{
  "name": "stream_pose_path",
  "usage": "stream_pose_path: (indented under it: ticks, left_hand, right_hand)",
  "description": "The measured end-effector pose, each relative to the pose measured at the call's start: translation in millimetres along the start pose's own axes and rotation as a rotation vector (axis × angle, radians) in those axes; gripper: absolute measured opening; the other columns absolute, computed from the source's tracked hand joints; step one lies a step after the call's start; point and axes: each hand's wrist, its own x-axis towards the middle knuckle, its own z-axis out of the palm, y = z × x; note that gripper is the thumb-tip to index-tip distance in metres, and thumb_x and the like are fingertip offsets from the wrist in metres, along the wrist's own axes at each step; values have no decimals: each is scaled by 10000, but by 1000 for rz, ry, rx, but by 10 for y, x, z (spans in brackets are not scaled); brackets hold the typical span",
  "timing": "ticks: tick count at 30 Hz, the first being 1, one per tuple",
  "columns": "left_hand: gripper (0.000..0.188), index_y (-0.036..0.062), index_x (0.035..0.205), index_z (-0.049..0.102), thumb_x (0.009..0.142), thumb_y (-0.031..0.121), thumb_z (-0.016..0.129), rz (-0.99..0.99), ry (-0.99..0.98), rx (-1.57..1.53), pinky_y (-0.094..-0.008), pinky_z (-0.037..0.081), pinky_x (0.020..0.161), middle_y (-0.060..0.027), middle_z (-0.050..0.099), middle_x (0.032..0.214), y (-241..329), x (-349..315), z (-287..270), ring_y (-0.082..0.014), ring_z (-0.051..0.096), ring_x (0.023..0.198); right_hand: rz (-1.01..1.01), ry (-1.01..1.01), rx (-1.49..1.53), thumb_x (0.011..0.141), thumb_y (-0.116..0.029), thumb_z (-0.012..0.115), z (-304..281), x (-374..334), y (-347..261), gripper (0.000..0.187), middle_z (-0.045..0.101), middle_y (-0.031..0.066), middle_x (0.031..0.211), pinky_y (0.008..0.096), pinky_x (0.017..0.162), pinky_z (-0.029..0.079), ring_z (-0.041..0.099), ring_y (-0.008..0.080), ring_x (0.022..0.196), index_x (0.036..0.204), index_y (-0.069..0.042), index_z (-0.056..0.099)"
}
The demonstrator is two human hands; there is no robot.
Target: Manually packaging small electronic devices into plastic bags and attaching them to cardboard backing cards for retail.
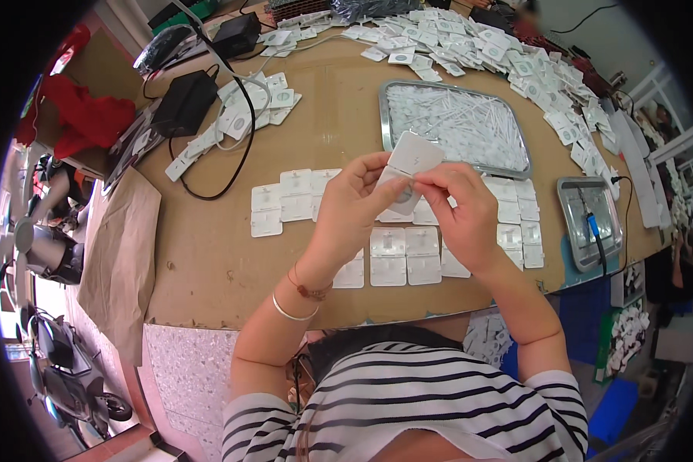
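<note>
Above the middle of the table, my left hand [356, 189] grips a white hinged plastic case [414, 154] that is opened out, one half above the other. My right hand [462, 204] pinches at the case's right edge near the fold; whatever lies between those fingertips is too small to make out. Under and beside my hands lie rows of similar opened white cases [388, 256], with another group [266, 209] to the left. Just beyond my hands stands a metal tray [525, 146] full of small clear and white plastic sticks.
Piles of white cases [470, 42] cover the table's far right. A smaller tray [617, 245] at the right holds a blue-handled soldering-iron-like tool [593, 225]. Black adapters [185, 102] and looping cables lie at the left. Brown paper [122, 254] hangs over the left edge.
</note>
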Motion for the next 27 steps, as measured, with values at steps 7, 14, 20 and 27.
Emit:
stream_pose_path:
  ticks: [7, 14, 20, 27]
  left_hand:
    - [317, -69, 1111, 513, 887, 139, 601, 6, 84, 72, -253, 505, 753, -114, 609, 991, 5, -102, -35, -129, 600, 870]
    - [311, -47, 1068, 532, 870, 174, 626, -42, 123, -113, -243, 496, 740, -87, 607, 946, -61, -91, -42, -112, 585, 850]
    - [300, -40, 1041, 552, 849, 167, 652, 7, 158, 50, -227, 483, 730, -77, 613, 930, -71, -71, -27, -102, 578, 840]
    - [227, -41, 986, 581, 872, 149, 631, 19, 106, -44, -239, 498, 720, -78, 630, 888, -53, -92, -115, -105, 591, 814]
  right_hand:
    - [261, -73, 130, 776, 8, 681, 47, -37, -137, 214, 595, 63, 839, 251, 630, 478, 565, 124, 708, 958, -4, 570]
    - [775, -51, 687, 816, -61, 672, 26, 64, -123, 393, 595, 71, 853, 227, 654, 470, 574, 118, 713, 1109, -6, 416]
    - [804, -215, 668, 875, -123, 618, 36, -34, -4, 146, 598, 40, 780, 218, 645, 466, 564, 86, 694, 910, -10, 531]
    - [571, -211, 554, 888, -144, 607, 39, -12, -68, 143, 595, 27, 783, 227, 658, 465, 550, 74, 743, 876, -13, 552]
